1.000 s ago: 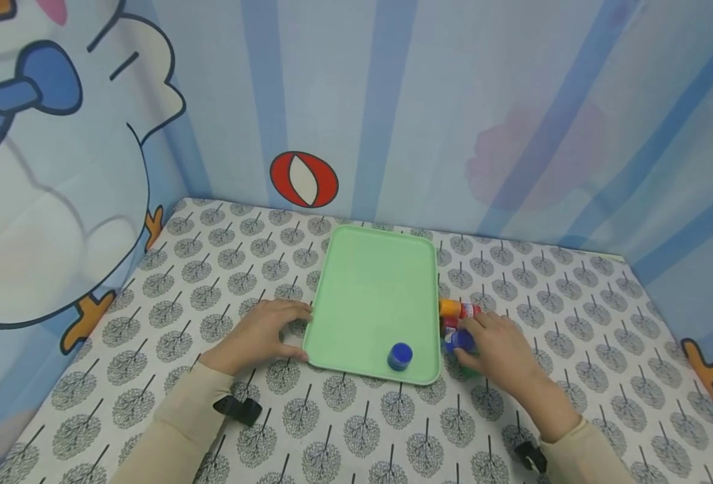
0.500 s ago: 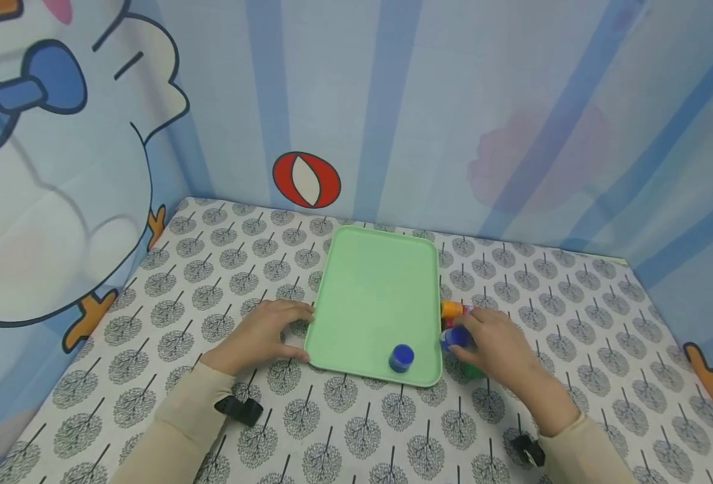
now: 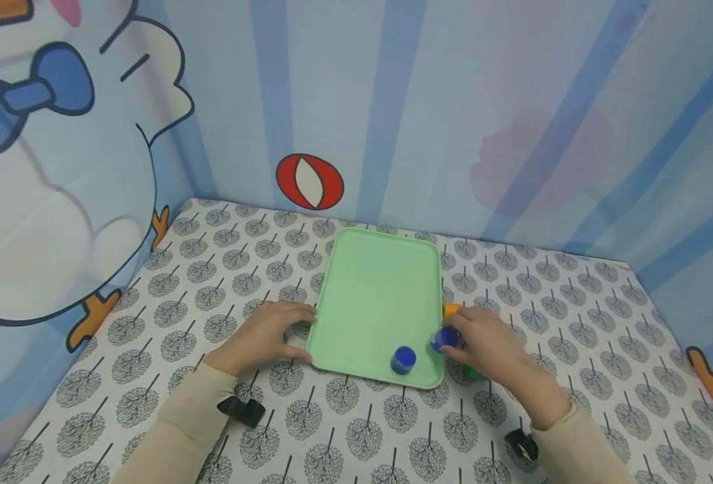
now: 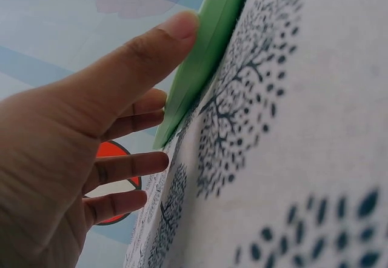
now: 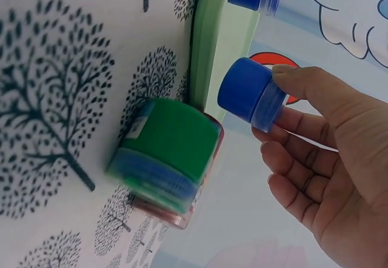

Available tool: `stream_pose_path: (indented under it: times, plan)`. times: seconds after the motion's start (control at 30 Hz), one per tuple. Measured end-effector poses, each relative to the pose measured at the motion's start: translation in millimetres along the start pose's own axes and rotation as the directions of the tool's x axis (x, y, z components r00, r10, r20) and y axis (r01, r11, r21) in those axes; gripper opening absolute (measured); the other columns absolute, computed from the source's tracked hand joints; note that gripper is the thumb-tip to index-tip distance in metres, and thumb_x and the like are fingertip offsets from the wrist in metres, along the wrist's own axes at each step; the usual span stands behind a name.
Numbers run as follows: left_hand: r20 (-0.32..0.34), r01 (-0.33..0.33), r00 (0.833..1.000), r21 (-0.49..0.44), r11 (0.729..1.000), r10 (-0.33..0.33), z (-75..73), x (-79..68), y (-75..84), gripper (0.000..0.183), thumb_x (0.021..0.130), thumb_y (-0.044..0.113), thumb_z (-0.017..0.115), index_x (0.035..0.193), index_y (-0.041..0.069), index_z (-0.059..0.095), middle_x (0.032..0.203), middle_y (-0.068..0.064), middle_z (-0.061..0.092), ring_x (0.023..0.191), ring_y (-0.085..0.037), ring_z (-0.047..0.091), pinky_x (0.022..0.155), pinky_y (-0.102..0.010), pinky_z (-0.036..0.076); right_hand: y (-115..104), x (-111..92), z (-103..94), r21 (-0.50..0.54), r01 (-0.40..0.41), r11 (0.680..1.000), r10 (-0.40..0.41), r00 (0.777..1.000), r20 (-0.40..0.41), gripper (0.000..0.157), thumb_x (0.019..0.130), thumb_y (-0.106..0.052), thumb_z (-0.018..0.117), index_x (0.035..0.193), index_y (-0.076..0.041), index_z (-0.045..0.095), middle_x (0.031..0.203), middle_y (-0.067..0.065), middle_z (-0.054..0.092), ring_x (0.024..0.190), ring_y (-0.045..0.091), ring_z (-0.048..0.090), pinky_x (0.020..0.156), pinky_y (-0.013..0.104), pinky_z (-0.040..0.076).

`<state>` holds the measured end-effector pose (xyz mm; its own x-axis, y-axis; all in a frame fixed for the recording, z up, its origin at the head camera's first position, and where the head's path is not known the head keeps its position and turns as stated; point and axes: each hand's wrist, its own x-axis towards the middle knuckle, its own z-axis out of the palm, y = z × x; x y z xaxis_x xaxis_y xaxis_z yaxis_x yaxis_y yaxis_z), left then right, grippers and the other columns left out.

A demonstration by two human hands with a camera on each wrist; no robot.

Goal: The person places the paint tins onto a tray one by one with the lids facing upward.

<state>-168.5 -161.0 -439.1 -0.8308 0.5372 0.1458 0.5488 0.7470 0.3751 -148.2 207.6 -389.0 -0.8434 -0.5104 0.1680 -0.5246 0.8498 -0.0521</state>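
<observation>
Right hand: grip pinches blue jar over right edge of green tray. Left hand: grip relaxed, fingers spread, thumb at tray's near-left corner. Second blue jar in tray by near-right corner. Green jar on worktop, right of tray.

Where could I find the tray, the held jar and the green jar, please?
Tray [image 3: 381,289]: head view, bare base.
Held jar [image 5: 244,88]: right wrist view, dark blue part.
Green jar [image 5: 176,136]: right wrist view, green part.

Left grip loosely spread; right grip pinching.
</observation>
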Motion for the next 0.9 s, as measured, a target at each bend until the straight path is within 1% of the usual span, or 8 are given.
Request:
stream_pose_path:
  times: [0.23, 0.37, 0.47, 0.57, 0.67, 0.8, 0.9]
  plan:
    - [0.004, 0.006, 1.0, -0.002, 1.0, -0.006, -0.5, 0.5, 0.2, 0.063, 0.065, 0.046, 0.083, 0.118, 0.016, 0.066, 0.135, -0.001, 0.06, 0.126, -0.024, 0.054, 0.111, -0.048, 0.039, -4, 7, 1.2, 0.004, 0.049, 0.999, -0.049, 0.999, -0.021, 0.037, 0.074, -0.027, 0.082, 0.101, -0.006, 0.069, 0.089, 0.003, 0.067, 0.077, 0.014, 0.061, 0.073, 0.033, 0.055]
    - [0.007, 0.007, 1.0, 0.0, 1.0, -0.007, 0.3, 0.0, -0.6, 0.063, 0.065, 0.046, 0.083, 0.119, 0.016, 0.065, 0.135, -0.001, 0.06, 0.127, -0.024, 0.054, 0.11, -0.049, 0.039, -7, 12, 3.3, 0.009, 0.057, 0.998, -0.057, 0.998, 0.003, 0.038, 0.074, -0.029, 0.081, 0.102, -0.006, 0.069, 0.091, 0.003, 0.067, 0.078, 0.013, 0.061, 0.071, 0.03, 0.055]
    - [0.007, 0.005, 1.0, -0.001, 1.0, -0.005, 1.0, 0.0, -1.2, 0.064, 0.065, 0.046, 0.083, 0.119, 0.016, 0.065, 0.135, -0.001, 0.06, 0.127, -0.024, 0.054, 0.11, -0.049, 0.039, -9, 16, 4.0, 0.011, 0.052, 0.999, -0.052, 0.998, 0.033, 0.04, 0.075, -0.03, 0.08, 0.105, -0.006, 0.069, 0.092, 0.002, 0.066, 0.079, 0.013, 0.061, 0.073, 0.03, 0.056]
    - [0.003, 0.002, 1.0, 0.004, 1.0, -0.002, 1.3, 0.0, -1.6, 0.064, 0.065, 0.047, 0.082, 0.119, 0.017, 0.065, 0.135, -0.001, 0.06, 0.126, -0.024, 0.054, 0.11, -0.049, 0.039, -12, 19, 4.9, 0.019, 0.044, 0.999, -0.045, 0.998, 0.051, 0.041, 0.076, -0.029, 0.08, 0.107, -0.006, 0.068, 0.097, 0.004, 0.068, 0.086, 0.016, 0.064, 0.079, 0.032, 0.057]
    - [0.001, 0.001, 1.0, 0.01, 1.0, -0.001, 0.8, -0.3, -1.3, 0.064, 0.065, 0.048, 0.082, 0.119, 0.017, 0.065, 0.135, 0.0, 0.06, 0.126, -0.023, 0.054, 0.11, -0.049, 0.039, -13, 22, 6.1, 0.031, 0.047, 0.998, -0.048, 0.997, 0.052, 0.042, 0.076, -0.027, 0.08, 0.11, -0.006, 0.067, 0.104, 0.007, 0.068, 0.094, 0.02, 0.065, 0.086, 0.036, 0.057]
    - [0.003, 0.003, 1.0, 0.013, 1.0, -0.003, 0.6, -0.4, -1.1, 0.065, 0.065, 0.048, 0.082, 0.119, 0.017, 0.065, 0.135, 0.0, 0.06, 0.126, -0.023, 0.054, 0.111, -0.048, 0.039, -15, 24, 7.8, 0.058, 0.055, 0.997, -0.058, 0.997, 0.046, 0.041, 0.075, -0.024, 0.08, 0.11, -0.006, 0.067, 0.106, 0.008, 0.069, 0.098, 0.023, 0.066, 0.09, 0.039, 0.056]
    - [0.002, 0.002, 1.0, 0.013, 1.0, -0.002, 1.2, -0.1, -1.6, 0.065, 0.065, 0.048, 0.082, 0.119, 0.017, 0.065, 0.135, 0.0, 0.06, 0.126, -0.023, 0.054, 0.111, -0.048, 0.039, -16, 27, 10.2, 0.067, 0.067, 0.995, -0.07, 0.996, 0.05, 0.04, 0.075, -0.023, 0.081, 0.108, -0.007, 0.067, 0.104, 0.006, 0.07, 0.098, 0.023, 0.066, 0.091, 0.04, 0.055]
